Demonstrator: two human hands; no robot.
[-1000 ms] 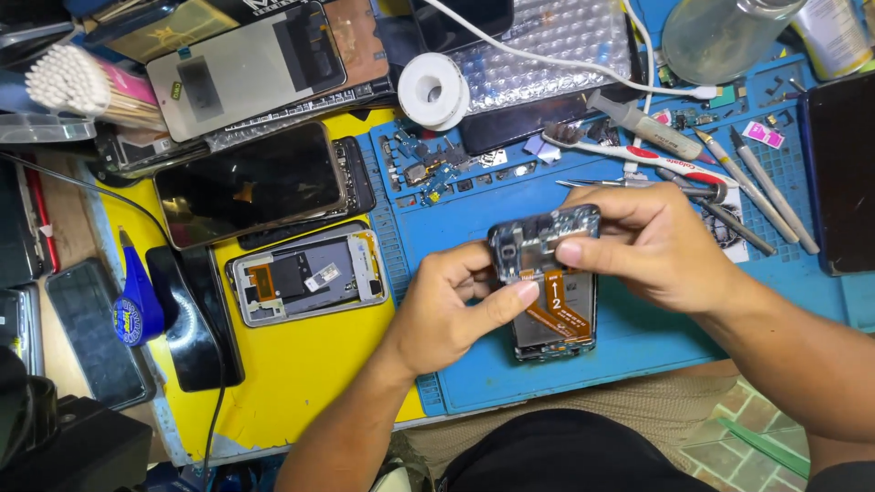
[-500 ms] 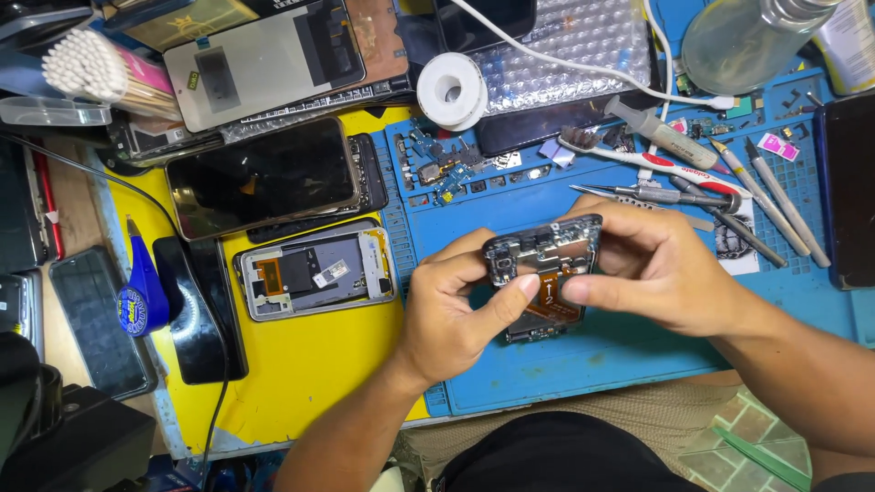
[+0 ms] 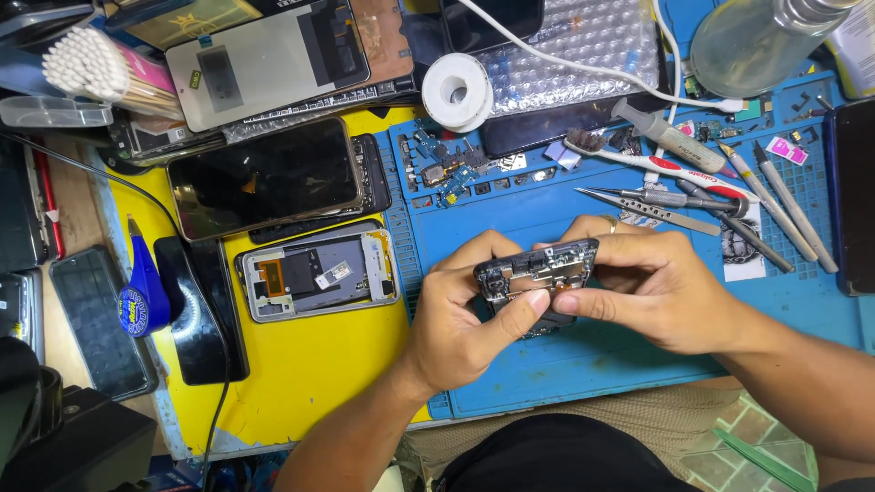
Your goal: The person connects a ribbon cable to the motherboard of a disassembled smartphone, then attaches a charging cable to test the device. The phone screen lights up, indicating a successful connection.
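Both hands pinch an opened phone frame (image 3: 538,271) mid-frame, tilted up so its circuitry faces the eyes: left hand (image 3: 465,319) underneath, right hand (image 3: 656,287) steadying above the blue mat (image 3: 583,364).

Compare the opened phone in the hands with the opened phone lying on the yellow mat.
The held phone is gripped by the left hand and right hand, tilted above the blue mat; the phone on the yellow mat lies flat, untouched. The held one shows mostly its dark top edge; the lying one shows its whole silver-framed inside. Both are opened, with inner parts exposed.
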